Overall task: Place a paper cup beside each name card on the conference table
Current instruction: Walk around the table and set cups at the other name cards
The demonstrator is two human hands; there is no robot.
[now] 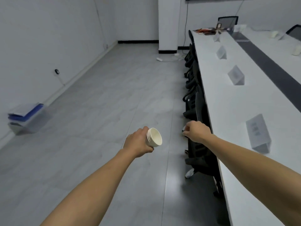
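My left hand [138, 142] grips a stack of white paper cups [154, 137], held sideways with the open mouths facing right, over the floor. My right hand [196, 130] hangs in a loose fist just left of the table's near edge, with nothing seen in it. The long white conference table [228, 103] runs along the right. Several clear name cards stand in a row on it: the nearest name card [258, 132], a second name card [236, 77], and a third name card [221, 52]. Across the table, white cups [296, 51] stand by far cards.
Black office chairs [193, 98] are pushed in along the table's left edge. A dark strip [267, 62] runs down the table's middle. A box with blue folders [26, 118] sits by the left wall. Cables and a power strip [160, 59] lie on the grey floor.
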